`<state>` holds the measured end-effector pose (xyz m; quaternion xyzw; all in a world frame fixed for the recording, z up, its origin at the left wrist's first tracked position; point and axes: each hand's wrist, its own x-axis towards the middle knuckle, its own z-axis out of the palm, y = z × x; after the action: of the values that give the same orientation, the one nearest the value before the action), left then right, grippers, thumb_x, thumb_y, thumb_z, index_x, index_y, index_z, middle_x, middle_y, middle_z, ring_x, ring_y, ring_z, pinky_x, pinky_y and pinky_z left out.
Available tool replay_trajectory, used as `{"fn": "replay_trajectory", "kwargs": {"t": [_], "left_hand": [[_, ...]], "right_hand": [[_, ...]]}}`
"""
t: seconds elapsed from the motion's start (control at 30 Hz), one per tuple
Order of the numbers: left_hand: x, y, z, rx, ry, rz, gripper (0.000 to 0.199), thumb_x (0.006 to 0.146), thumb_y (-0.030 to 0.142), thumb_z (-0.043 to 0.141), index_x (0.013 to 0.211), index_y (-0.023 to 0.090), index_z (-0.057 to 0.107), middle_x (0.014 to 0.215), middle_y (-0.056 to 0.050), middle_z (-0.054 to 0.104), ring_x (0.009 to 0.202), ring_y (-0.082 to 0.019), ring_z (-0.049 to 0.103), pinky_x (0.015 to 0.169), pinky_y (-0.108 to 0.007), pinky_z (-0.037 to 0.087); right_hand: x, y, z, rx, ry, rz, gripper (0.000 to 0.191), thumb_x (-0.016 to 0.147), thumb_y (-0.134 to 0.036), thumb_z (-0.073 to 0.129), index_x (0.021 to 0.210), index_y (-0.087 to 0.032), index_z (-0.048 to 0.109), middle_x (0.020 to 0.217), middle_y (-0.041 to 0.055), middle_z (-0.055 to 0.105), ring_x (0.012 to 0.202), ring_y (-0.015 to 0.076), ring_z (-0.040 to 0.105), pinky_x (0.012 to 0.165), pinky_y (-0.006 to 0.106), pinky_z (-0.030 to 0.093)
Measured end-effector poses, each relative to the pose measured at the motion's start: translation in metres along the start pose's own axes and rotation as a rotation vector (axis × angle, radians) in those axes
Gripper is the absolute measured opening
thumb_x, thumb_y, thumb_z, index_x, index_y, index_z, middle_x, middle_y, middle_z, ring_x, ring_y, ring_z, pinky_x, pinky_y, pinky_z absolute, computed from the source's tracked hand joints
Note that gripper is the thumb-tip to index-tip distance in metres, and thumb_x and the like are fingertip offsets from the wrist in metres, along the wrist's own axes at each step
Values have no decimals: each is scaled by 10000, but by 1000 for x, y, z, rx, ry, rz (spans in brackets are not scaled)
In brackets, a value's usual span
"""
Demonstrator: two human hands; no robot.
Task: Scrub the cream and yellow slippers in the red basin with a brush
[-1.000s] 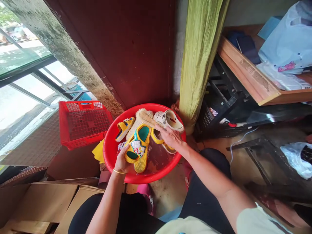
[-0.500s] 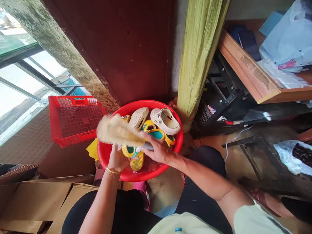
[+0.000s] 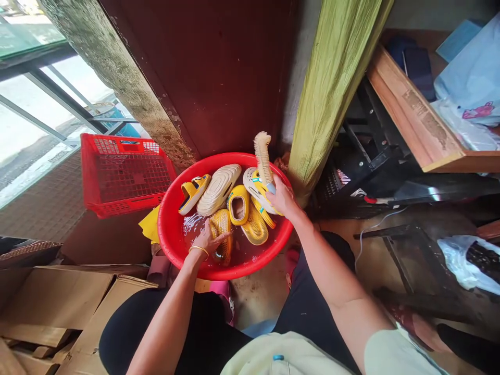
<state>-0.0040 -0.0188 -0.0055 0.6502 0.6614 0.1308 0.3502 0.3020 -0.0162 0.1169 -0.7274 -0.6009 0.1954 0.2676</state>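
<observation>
My left hand [image 3: 207,240] is low over the left front of a red basin [image 3: 166,237] holding dark water. Its thumb lies across the wet, upturned sole of a yellow clog [image 3: 221,225], and the other fingers are partly hidden along that clog's side. Closed around a brush's handle, my right hand [image 3: 282,197] is above the basin's right side. Pale bristles on the brush [image 3: 263,153] point up. Behind it sits a white clog [image 3: 249,178], partly covered. Another white clog [image 3: 219,188] lies sole up, beside a yellow sandal [image 3: 194,191] and several more yellow shoes.
A red plastic crate [image 3: 127,179] stands left of the basin, with cardboard boxes [image 3: 58,297] nearer me. Behind are a dark red door panel [image 3: 219,78] and a yellow-green curtain [image 3: 328,78]. An open wooden drawer [image 3: 417,104] juts out at the right.
The brush has swung from flat and blurred over my left hand to upright at the basin's right. My left hand has lowered onto the upturned yellow clog. The view has shifted slightly.
</observation>
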Motion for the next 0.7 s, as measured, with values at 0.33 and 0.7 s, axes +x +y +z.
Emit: {"fn": "replay_trajectory", "kwargs": {"t": [0.33, 0.7], "left_hand": [[-17, 20, 12, 84, -103, -25, 1144, 641, 425, 808, 1586, 63, 275, 1574, -349, 370, 1392, -484, 488, 1075, -517, 434], [-26, 29, -25, -1244, -438, -242, 654, 696, 294, 675, 1316, 97, 607, 932, -141, 778, 734, -289, 742, 640, -387, 600]], "right_hand": [[7, 7, 24, -299, -24, 101, 628, 1012, -278, 471, 1605, -172, 294, 1211, 166, 735, 1089, 298, 708, 921, 386, 527], [-33, -16, 30, -49, 7, -234, 717, 1022, -434, 504, 1646, -184, 252, 1244, 133, 730, 1049, 274, 711, 914, 360, 550]]}}
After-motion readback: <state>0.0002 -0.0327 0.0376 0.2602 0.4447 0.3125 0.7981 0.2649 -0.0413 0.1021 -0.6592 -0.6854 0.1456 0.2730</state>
